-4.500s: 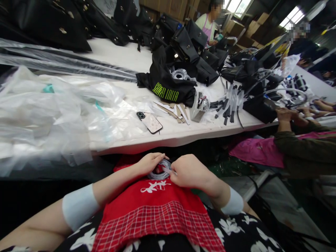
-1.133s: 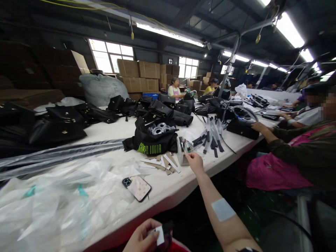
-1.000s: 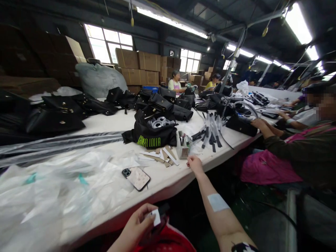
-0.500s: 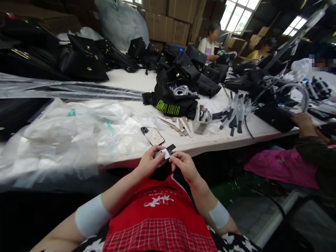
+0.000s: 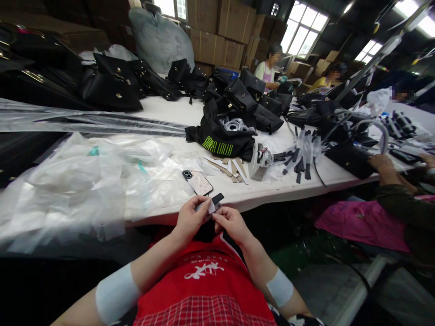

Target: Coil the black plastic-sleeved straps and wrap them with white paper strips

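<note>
The white table [image 5: 272, 188] is spread across the view, and along its far side black bags [image 5: 239, 95] are heaped, probably so that the front is left for smaller work. The left stretch of its front edge is overhung by plastic sheets [image 5: 68, 181]. Between the heap and the front edge a black sack [image 5: 220, 140] is set with its mouth turned up and clear coils [image 5: 234, 124] inside, perhaps to be easily reached. The left hand [image 5: 193, 217] and the right hand [image 5: 234, 225] are held together just short of the front edge, off the table, likely so that fine detail is brought close to the body. Just beyond them, near that edge, the phone [image 5: 199, 182] is laid face down, seemingly set aside. Past the left fingertips a dark strip [image 5: 218, 198] is seen jutting; whether it is joined to the white tab [image 5: 212, 207] cannot be told. The tab is placed between the hands and touched by both: by the left it is clasped under the thumb, apparently to be steadied, and by the right its near edge seems to be pinched between thumb and finger.
</note>
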Demonstrator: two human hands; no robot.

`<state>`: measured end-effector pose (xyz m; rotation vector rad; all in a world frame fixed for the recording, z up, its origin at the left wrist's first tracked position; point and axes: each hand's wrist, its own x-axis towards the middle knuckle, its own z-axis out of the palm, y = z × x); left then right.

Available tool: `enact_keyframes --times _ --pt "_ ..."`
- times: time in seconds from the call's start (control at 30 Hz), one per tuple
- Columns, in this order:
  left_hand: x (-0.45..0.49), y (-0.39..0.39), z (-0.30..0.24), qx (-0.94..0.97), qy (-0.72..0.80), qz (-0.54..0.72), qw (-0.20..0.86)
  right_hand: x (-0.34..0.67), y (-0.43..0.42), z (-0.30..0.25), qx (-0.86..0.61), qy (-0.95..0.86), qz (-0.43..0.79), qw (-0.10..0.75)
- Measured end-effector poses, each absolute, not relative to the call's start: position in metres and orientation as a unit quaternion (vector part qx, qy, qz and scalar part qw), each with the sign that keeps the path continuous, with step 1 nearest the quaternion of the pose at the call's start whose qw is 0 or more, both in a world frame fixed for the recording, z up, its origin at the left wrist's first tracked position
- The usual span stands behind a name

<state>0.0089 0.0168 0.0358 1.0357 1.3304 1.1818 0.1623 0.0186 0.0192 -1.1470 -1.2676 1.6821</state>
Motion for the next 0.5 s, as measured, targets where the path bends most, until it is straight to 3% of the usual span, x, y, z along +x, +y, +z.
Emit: enact_keyframes --times 0.27,0.5 --pt "0.010 0.009 0.051 0.571 0.504 0.543 0.353 0.142 0.019 0.026 -0.422 -0.421 0.644 0.479" --pt "0.014 0.003 0.037 0.539 0.504 0.537 0.409 0.132 0.019 0.029 -0.383 -0.399 0.658 0.510"
